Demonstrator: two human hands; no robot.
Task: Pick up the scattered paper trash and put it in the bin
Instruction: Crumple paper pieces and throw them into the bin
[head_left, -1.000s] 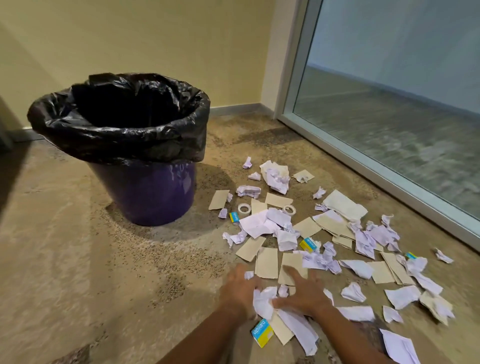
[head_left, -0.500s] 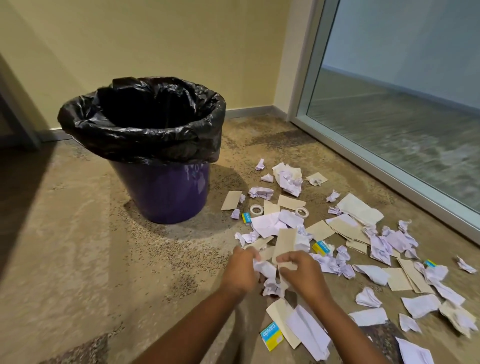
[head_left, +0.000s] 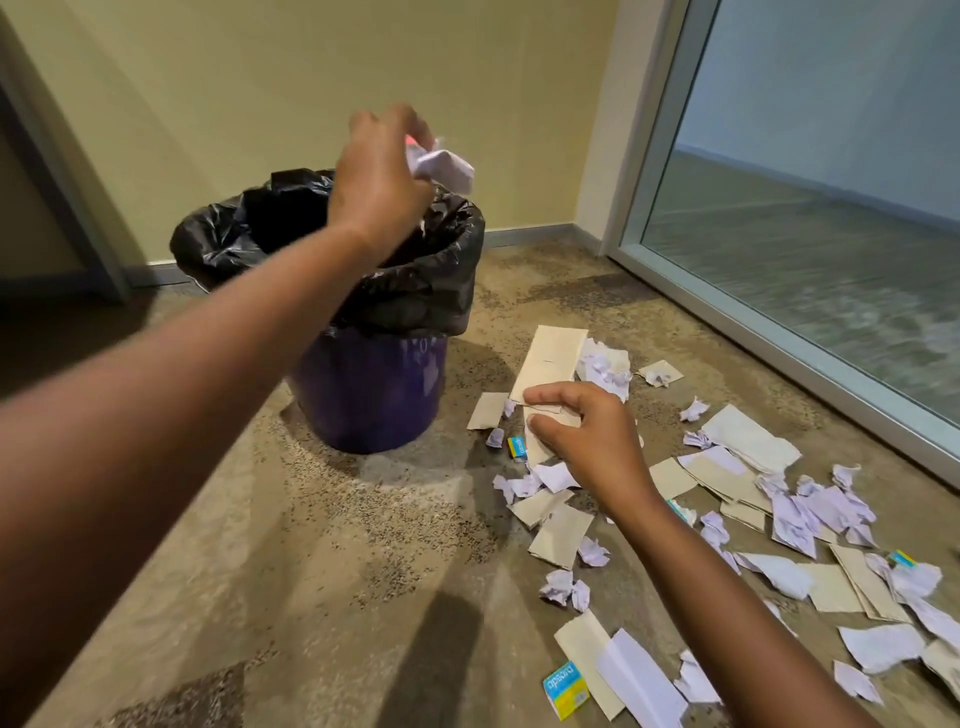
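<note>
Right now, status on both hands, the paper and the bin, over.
Left hand grips crumpled paper above the bin. Right hand pinches beige strip. Scattered paper litters the floor; nothing blocks the bin.

So the bin (head_left: 369, 395) is a purple bucket standing upright, with a black bag folded over its rim. Above its mouth I've got a crumpled white wad (head_left: 444, 166) gripped in my left hand (head_left: 379, 176). Just right of the bin, my right hand (head_left: 587, 436) pinches a long tan strip (head_left: 548, 364). The scattered paper (head_left: 779, 509), flat tan pieces and white crumples, lies on the floor further right of the bin.
</note>
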